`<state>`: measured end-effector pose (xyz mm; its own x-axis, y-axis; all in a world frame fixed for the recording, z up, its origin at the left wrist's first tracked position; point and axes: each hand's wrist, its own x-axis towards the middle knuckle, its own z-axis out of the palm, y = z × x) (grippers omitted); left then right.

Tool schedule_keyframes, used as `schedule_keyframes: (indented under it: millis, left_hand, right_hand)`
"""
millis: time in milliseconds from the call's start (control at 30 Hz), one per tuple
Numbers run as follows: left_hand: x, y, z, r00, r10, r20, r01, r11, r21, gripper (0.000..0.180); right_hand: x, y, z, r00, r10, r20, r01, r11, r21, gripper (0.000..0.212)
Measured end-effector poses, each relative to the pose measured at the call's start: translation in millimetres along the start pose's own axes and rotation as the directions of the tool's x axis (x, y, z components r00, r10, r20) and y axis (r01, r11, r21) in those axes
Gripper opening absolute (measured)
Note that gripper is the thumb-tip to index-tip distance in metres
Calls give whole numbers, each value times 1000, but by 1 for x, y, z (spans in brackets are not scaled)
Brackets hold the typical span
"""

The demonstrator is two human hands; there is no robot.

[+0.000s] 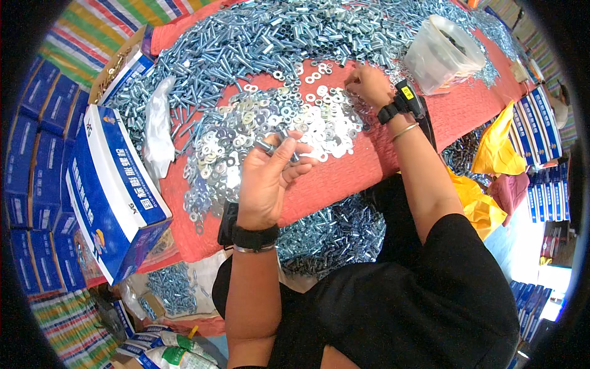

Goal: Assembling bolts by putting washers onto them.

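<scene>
My left hand is closed around a silvery metal bolt, pinched between the thumb and fingers. It hovers over the near side of a wide heap of flat washers on the red-covered table. Farther right and higher up, my right hand bends down with its fingers curled together. Its fingertips are at the far right edge of the washers, by the small metal parts, and whatever they may hold is hidden. Behind both hands spreads a big pile of bolts and metal sleeves.
A translucent plastic tub stands right of my right hand. At the left are a blue-and-white carton, a white plastic bag and stacked blue boxes. More bolts lie below the near edge; yellow bags hang right.
</scene>
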<state>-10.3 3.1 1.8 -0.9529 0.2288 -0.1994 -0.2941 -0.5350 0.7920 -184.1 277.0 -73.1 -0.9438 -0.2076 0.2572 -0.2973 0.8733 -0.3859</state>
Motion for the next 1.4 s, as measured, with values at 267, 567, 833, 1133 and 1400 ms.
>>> schedule_keyframes:
  millis: [267,567,833,1133,1400]
  left_hand:
    - [3,-6,-1,981,-122,-149,153,962,225,17]
    - [5,-9,0,985,-140,-102,160,959,232,16]
    - [5,-11,-2,988,-117,-104,134,976,172,13]
    - [4,-12,-1,987,-60,-147,82,985,150,16]
    - [3,-10,-1,989,-23,-148,61,965,255,17]
  right_hand:
    - [-3,-45,-29,996,70,57,-82,965,247,15]
    - [-44,-143,-37,901,-432,25,276,619,736,9]
    - [-53,-150,-40,846,-527,-81,474,674,567,12]
    - [-57,-147,-42,850,-519,-92,461,648,607,10]
    - [-61,-144,-44,822,-565,-77,488,629,605,10]
